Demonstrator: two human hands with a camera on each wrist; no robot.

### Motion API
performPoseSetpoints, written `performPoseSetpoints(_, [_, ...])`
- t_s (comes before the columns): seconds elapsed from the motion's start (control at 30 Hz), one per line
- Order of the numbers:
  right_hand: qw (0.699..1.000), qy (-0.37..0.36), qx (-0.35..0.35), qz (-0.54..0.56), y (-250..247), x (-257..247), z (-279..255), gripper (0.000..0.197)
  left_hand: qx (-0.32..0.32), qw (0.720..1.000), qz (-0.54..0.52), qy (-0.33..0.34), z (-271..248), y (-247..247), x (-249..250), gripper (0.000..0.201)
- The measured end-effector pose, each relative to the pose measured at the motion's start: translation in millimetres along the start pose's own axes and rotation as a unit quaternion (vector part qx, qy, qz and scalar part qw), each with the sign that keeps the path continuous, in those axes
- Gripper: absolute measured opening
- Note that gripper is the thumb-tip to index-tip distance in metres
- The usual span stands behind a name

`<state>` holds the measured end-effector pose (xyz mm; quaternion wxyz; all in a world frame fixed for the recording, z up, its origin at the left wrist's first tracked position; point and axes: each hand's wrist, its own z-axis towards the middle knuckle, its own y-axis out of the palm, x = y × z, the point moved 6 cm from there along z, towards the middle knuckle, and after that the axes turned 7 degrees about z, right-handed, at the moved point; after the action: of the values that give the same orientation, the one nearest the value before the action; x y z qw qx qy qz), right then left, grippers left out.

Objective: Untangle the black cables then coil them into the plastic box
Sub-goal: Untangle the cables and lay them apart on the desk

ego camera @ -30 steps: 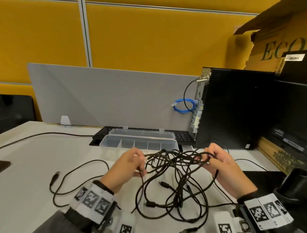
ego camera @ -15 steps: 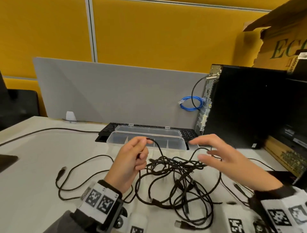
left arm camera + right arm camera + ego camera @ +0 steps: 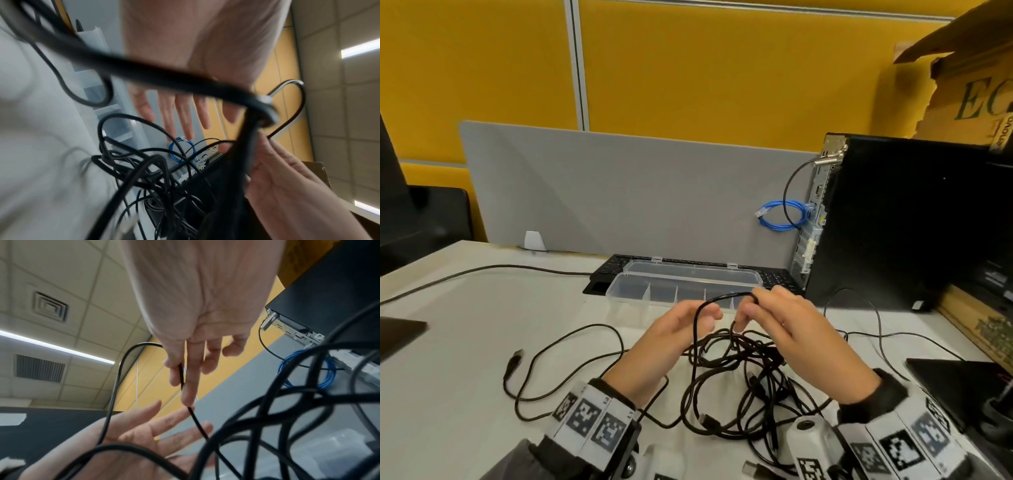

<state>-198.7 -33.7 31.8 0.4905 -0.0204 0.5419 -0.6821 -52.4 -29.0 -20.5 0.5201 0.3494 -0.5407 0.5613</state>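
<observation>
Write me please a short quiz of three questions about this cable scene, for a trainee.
1. True or false: the plastic box already holds a coiled cable.
2. Fill in: the left hand is ___, with its fingers straight.
3. Which hand pinches the raised loop of the black cables?
A. the left hand
B. the right hand
C. both hands

Key: 1 false; 2 open; 3 B.
</observation>
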Motion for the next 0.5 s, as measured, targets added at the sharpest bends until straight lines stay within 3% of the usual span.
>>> performPoseSetpoints(0.1, [0.995,-0.015,0.030,0.090,-7,-9,-1,0.027,-0.093,0.993,0.066,-0.010,-2,14,-5,0.032])
performPoseSetpoints(0.27, [0.949,0.028,0.074,0.305,-21,-10,-1,0.035,-0.089,0.988,0.122,-0.018,-6,12,-2,0.025])
performPoseSetpoints(0.47, [0.893,0.132,0.103,0.417,-29,3,-6,0.039,-0.188,0.980,0.031,0.059,-18,27,39,0.084])
performPoseSetpoints(0.5, [0.885,0.135,0.108,0.432,-29,4,-6,0.039,-0.201,0.977,0.042,0.056,-20,27,38,0.076])
